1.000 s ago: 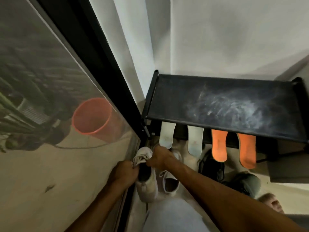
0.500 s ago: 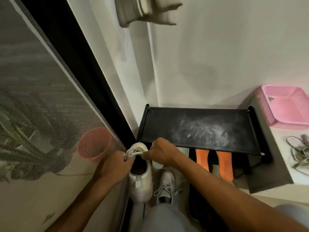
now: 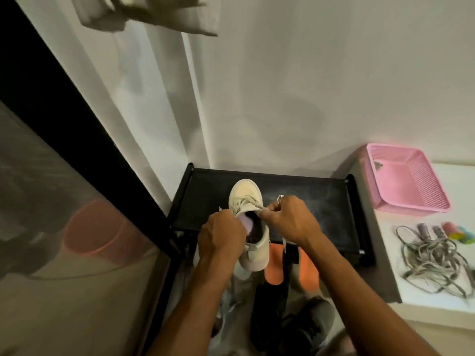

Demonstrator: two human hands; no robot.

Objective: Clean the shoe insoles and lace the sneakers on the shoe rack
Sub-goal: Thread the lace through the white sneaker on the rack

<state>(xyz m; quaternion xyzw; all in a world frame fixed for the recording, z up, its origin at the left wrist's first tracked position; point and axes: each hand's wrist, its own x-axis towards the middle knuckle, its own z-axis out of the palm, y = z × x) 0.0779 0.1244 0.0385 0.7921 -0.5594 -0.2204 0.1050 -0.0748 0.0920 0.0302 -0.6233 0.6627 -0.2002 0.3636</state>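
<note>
A cream white sneaker (image 3: 247, 195) is held over the front of the black shoe rack's top shelf (image 3: 321, 199), toe pointing away from me. My left hand (image 3: 221, 238) grips its left collar and lace end. My right hand (image 3: 290, 219) pinches the other lace end at the sneaker's right side, and a loose lace hangs below that hand. A pale lilac lining shows inside the shoe opening. Two orange insoles (image 3: 275, 265) stick out from the shelf below, partly behind my right forearm.
A pink plastic basket (image 3: 408, 186) stands to the right of the rack. A tangle of grey laces (image 3: 431, 260) and small rollers lie on the white surface there. Dark shoes (image 3: 293, 327) sit on the floor under my arms. A glass door with a black frame (image 3: 84, 140) runs along the left.
Both hands have lifted the sneaker from the floor beside the rack up over the top shelf. The view has tilted up, bringing in the pink basket and the laces.
</note>
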